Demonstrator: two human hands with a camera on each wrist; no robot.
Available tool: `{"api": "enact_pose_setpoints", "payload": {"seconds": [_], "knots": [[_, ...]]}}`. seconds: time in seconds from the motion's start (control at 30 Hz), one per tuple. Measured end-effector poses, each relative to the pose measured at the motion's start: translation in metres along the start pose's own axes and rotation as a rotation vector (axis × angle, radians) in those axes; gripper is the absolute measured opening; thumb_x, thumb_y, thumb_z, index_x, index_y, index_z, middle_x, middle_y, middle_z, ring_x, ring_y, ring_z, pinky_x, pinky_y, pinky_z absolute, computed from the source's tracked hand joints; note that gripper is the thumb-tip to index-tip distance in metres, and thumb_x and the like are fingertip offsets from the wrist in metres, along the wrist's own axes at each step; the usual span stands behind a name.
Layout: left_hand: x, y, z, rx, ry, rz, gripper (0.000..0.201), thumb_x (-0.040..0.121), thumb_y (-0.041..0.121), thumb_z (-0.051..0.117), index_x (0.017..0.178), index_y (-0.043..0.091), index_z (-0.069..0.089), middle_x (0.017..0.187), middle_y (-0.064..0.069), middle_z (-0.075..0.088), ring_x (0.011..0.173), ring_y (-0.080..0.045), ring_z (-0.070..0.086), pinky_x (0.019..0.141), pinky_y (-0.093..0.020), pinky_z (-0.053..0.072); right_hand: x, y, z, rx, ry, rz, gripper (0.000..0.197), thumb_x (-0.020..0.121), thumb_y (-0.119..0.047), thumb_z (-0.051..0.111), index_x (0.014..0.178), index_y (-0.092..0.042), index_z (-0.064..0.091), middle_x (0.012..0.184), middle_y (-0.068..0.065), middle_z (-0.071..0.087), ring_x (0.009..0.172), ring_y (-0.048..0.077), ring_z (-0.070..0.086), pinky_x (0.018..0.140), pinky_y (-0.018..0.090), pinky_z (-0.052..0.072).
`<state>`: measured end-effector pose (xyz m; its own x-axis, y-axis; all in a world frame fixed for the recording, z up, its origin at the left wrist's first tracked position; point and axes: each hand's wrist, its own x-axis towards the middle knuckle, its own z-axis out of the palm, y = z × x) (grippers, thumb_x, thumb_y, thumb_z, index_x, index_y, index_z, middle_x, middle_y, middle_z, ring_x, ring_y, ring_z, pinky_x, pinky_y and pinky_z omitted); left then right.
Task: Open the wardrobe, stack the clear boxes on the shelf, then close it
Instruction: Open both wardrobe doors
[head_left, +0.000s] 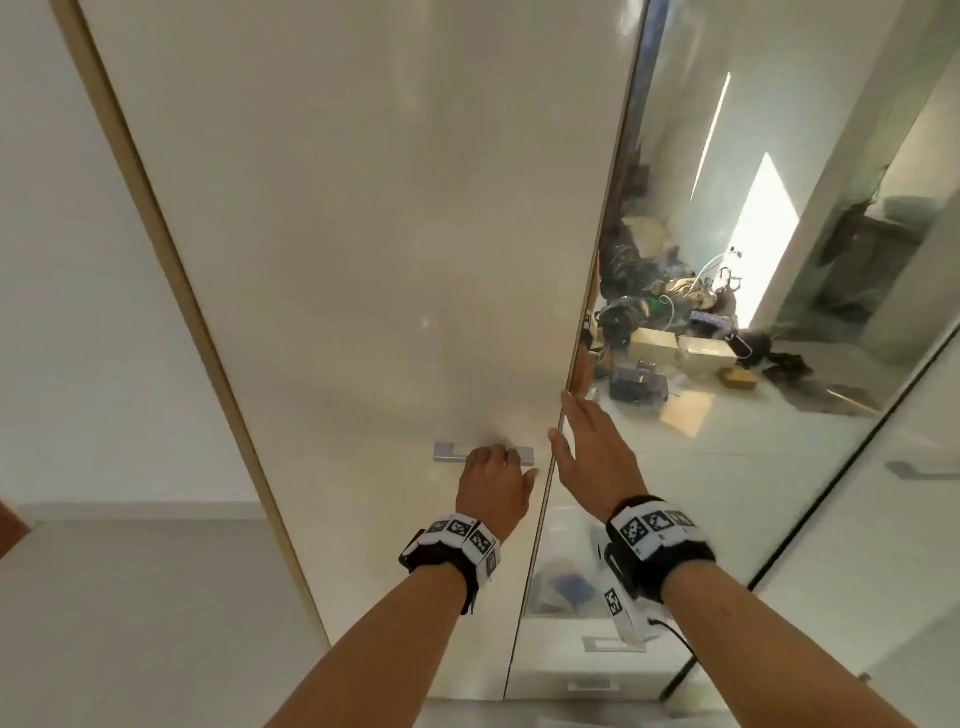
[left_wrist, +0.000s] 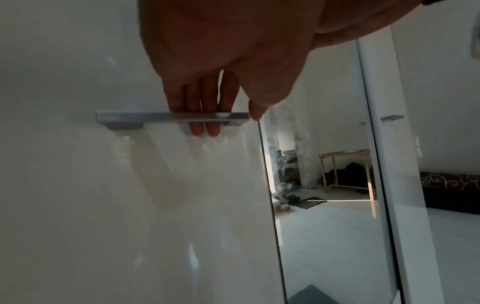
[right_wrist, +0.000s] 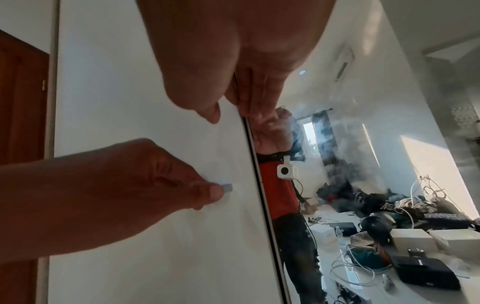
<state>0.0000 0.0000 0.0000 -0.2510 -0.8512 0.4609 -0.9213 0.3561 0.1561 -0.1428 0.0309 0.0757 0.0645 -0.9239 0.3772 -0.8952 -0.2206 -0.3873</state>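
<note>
The wardrobe door is a tall, glossy cream panel with a thin wood-coloured edge, filling the head view from 9 to 12 o'clock. A flat, brushed-silver handle lies crosswise on it near its 5 o'clock corner. The left hand grips this handle: in the left wrist view its fingers are curled behind the bar with two tips showing below it, the thumb at the bar's right end. The right hand lies flat with straight fingers against the door's free edge, just at 3 o'clock of the handle, holding nothing. Beside that edge stands a mirrored door, which reflects a sunlit room with a pale floor strewn with cables, boxes and dark bags. At 6 o'clock, past the door's edge, blurred clear boxes show inside the wardrobe.
</note>
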Motion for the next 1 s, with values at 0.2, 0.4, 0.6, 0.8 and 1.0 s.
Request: {"api": "enact_pose_setpoints", "payload": {"seconds": [0.2, 0.4, 0.6, 0.8, 1.0], "knots": [[0.005, 0.008, -0.006, -0.108, -0.031, -0.133, 0.049, 0.088, 0.047, 0.055, 0.061, 0.009, 0.071, 0.06, -0.006, 0.064, 0.06, -0.026, 0.062, 0.064, -0.033, 0.053, 0.008, -0.003, 0.027, 0.374, 0.218, 0.111, 0.04, 0.1, -0.021, 0.053, 0.138, -0.01, 0.05, 0.129, 0.01, 0.062, 0.117, 0.024, 0.059, 0.102, 0.039, 0.047], [0.0, 0.013, -0.021, -0.148, -0.119, -0.168, 0.037, 0.083, 0.035, 0.072, 0.064, 0.003, 0.072, 0.06, -0.014, 0.067, 0.06, -0.031, 0.063, 0.066, -0.036, 0.05, 0.006, -0.007, 0.019, 0.511, 0.278, 0.143, 0.029, 0.099, -0.02, 0.056, 0.127, -0.016, 0.063, 0.097, 0.003, 0.072, 0.089, 0.013, 0.066, 0.082, 0.015, 0.047], [-0.036, 0.028, -0.038, -0.148, -0.061, -0.246, 0.038, 0.076, 0.034, 0.071, 0.055, 0.002, 0.069, 0.056, -0.012, 0.063, 0.059, -0.031, 0.062, 0.062, -0.033, 0.05, -0.012, -0.014, 0.005, 0.568, 0.283, 0.127, 0.02, 0.093, -0.01, 0.065, 0.111, -0.004, 0.073, 0.088, 0.008, 0.075, 0.073, 0.01, 0.063, 0.069, -0.003, 0.038], [-0.088, 0.052, -0.073, -0.081, -0.035, -0.312, 0.065, 0.086, 0.061, 0.057, 0.078, -0.001, 0.071, 0.082, -0.017, 0.069, 0.089, -0.031, 0.062, 0.09, -0.037, 0.044, -0.064, -0.025, -0.023, 0.671, 0.16, 0.062, 0.024, 0.088, -0.015, 0.071, 0.108, -0.001, 0.074, 0.082, 0.005, 0.073, 0.064, 0.007, 0.063, 0.065, -0.001, 0.041], [-0.154, 0.055, -0.099, -0.015, -0.067, -0.417, 0.068, 0.091, 0.067, 0.04, 0.116, 0.01, 0.067, 0.121, -0.011, 0.066, 0.125, -0.028, 0.05, 0.11, -0.044, 0.032, -0.114, -0.05, -0.044, 0.686, -0.016, -0.107, 0.018, 0.087, -0.023, 0.074, 0.098, -0.009, 0.077, 0.076, -0.006, 0.073, 0.062, -0.01, 0.062, 0.065, 0.003, 0.045]]}}
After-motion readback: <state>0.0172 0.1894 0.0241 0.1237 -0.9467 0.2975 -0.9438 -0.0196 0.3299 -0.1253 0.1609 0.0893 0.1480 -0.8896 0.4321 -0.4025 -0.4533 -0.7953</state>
